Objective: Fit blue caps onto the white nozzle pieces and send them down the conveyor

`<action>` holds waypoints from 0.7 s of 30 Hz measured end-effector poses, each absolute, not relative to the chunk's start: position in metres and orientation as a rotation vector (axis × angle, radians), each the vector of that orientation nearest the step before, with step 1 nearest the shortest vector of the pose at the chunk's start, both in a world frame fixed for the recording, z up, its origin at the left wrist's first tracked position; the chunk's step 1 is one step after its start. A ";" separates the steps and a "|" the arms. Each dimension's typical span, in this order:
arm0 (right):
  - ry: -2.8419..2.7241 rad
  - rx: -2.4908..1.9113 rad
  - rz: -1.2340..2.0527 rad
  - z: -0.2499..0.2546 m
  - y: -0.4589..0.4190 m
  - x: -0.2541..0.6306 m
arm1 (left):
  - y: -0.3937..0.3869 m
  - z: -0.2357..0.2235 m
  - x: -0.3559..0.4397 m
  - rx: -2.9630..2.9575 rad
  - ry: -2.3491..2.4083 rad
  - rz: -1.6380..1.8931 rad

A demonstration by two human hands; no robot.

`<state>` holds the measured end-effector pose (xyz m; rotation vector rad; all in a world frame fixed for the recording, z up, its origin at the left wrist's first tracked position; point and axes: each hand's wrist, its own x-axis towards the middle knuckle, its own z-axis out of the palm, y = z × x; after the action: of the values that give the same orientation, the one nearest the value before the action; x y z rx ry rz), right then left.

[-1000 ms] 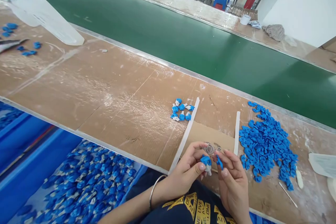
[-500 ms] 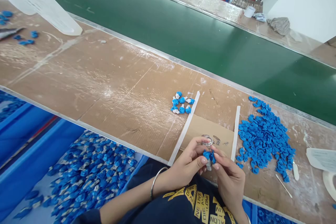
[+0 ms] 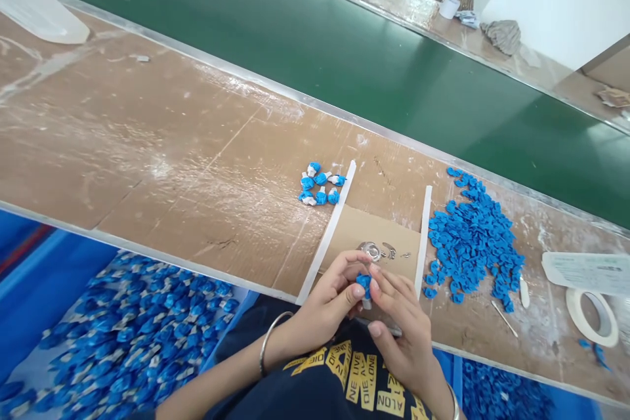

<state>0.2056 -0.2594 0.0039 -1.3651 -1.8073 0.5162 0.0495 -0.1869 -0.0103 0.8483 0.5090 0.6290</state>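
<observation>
Between the fingers and thumb of my left hand [image 3: 327, 305] is a small blue-and-white piece [image 3: 364, 283], its blue part upward and its pale stub pointing down toward me. My right hand [image 3: 406, 325] lies against the right side of this piece with its fingertips; its thumb is spread away and the fingers are fairly straight. Just beyond my hands, a shiny metal ring-shaped item [image 3: 370, 250] and small dark bits [image 3: 390, 251] lie on a cardboard sheet [image 3: 378, 226]. Several similar blue-and-white pieces [image 3: 321, 195] are grouped to the left of a white strip [image 3: 327, 233].
To the right are a heap of small blue parts [image 3: 472, 236], a thin stick [image 3: 504, 318], a tape roll [image 3: 573, 315] and a translucent plastic piece [image 3: 585, 272]. A blue bin [image 3: 73, 262] of blue-and-white pieces sits below left. A green belt [image 3: 295, 39] runs behind the table.
My right thumb has come off the blue-and-white piece and spread away, while my left hand keeps its hold. The view has shifted to the right, bringing the whole tape roll into sight.
</observation>
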 end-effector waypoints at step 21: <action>-1.751 -2.030 0.083 -0.040 -0.256 0.313 | -0.087 -0.022 0.009 2.619 1.641 0.724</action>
<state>0.3125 -0.2556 -0.0397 -2.0301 -1.7506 0.0828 0.0089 -0.0871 -0.0223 2.6188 1.6408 0.7242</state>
